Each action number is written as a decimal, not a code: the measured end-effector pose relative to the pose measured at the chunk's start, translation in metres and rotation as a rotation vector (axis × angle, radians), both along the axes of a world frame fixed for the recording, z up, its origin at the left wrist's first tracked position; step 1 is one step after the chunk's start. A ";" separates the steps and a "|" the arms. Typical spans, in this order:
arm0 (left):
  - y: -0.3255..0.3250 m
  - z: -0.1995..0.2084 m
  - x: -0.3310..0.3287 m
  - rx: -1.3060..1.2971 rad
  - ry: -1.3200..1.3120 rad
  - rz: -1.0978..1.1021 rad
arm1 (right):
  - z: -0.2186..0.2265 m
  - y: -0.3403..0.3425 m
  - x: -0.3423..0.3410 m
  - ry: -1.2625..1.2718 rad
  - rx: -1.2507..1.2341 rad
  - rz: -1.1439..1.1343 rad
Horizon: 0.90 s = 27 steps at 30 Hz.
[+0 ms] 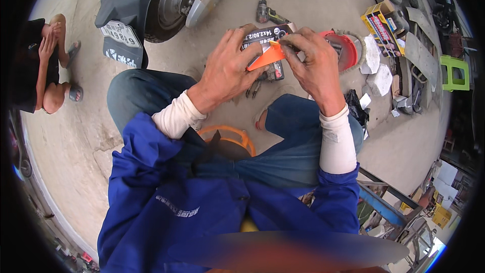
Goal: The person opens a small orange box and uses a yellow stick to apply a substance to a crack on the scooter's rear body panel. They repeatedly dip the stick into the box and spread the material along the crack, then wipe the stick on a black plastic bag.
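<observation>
Between my hands, above the floor in front of my knees, is a small black and orange cardboard box (264, 59) with white print. My left hand (222, 68) grips it from the left, thumb along the lower edge. At its right end, the fingers of my right hand (316, 65) are closed in a pinch on the orange flap. The box's contents are hidden. Behind and below it, a power tool (276, 72) lies on the floor, partly covered by the box and hands. A cordless drill (262, 11) lies just beyond.
A scooter's rear wheel (169, 7) stands ahead on the left. To the right are a red basin (348, 53), white blocks (380, 80), a yellow box (380, 28) and a green stool (455, 73). An orange round object (237, 132) sits between my legs. Another person (38, 65) is at far left.
</observation>
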State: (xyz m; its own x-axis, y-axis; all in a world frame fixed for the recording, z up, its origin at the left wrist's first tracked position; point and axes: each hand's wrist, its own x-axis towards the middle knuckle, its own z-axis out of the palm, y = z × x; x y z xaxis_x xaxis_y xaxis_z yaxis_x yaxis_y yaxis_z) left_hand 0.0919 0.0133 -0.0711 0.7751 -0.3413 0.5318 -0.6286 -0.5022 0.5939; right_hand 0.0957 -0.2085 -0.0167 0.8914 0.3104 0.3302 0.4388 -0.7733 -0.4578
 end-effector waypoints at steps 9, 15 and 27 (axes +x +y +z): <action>0.001 0.001 -0.001 0.012 0.024 0.002 | 0.008 -0.002 0.008 -0.003 -0.135 -0.044; 0.001 0.000 -0.001 0.010 0.001 0.007 | 0.004 -0.001 0.003 -0.014 -0.049 -0.001; -0.001 0.000 -0.003 0.008 0.022 -0.004 | 0.003 -0.003 -0.002 -0.011 -0.032 0.032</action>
State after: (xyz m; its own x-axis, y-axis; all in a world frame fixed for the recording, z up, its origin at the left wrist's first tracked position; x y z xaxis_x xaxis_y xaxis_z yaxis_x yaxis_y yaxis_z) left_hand 0.0889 0.0128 -0.0712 0.7851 -0.3483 0.5121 -0.6175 -0.5044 0.6036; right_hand 0.0941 -0.2115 -0.0133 0.8771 0.3496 0.3293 0.4687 -0.7729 -0.4278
